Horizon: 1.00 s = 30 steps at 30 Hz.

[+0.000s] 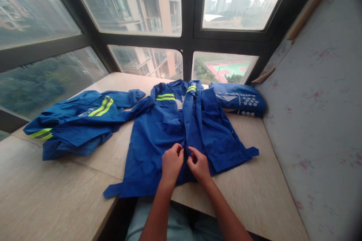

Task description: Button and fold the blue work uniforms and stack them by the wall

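At centre of head view: blue jacket [152, 137] spread on tabletop [240, 188], front opening [185, 135] leading away from between left hand [171, 161] and right hand [199, 164], both equally near. Fingertips curled at opening; can't make out whether cloth pinched.

The left forearm [160, 209], towards half past six, and the right forearm [226, 207], towards five o'clock, are slim and bare, as are the left hand [171, 161] and right hand [200, 165]. Pale, washed-blue trousers [179, 228], possibly jeans, cover the legs at six o'clock.
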Each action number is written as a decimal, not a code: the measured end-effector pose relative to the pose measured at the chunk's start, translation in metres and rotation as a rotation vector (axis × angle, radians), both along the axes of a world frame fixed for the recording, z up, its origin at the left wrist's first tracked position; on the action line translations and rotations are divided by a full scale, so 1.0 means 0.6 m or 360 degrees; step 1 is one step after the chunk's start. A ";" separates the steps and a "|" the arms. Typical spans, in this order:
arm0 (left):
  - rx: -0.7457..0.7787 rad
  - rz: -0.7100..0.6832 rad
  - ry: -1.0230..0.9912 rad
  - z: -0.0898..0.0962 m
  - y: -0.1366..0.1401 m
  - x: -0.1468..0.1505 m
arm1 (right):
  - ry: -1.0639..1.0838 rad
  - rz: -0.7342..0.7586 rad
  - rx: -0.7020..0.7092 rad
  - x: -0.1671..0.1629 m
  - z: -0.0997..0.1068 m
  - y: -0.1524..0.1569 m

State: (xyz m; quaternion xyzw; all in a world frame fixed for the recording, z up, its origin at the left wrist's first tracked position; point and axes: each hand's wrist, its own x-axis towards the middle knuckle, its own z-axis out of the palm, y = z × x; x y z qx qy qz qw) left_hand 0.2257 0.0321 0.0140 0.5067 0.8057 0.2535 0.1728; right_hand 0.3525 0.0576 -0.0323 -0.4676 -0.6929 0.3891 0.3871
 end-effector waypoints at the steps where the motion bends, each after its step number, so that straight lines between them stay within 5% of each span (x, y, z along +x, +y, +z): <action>1: 0.0010 -0.0009 -0.0017 -0.003 0.001 0.000 | -0.0001 -0.0002 0.0004 0.000 -0.001 0.000; 15: 0.0248 -0.0238 -0.0227 -0.011 -0.005 -0.004 | -0.0045 0.0014 0.0022 0.001 -0.007 0.000; 22: 0.0119 -0.0087 -0.0082 -0.018 -0.002 -0.008 | 0.0021 -0.0014 0.0048 0.003 -0.009 -0.001; 30: 0.0092 -0.0290 -0.0020 -0.016 0.000 0.001 | 0.0043 0.0014 0.0062 0.004 -0.007 0.000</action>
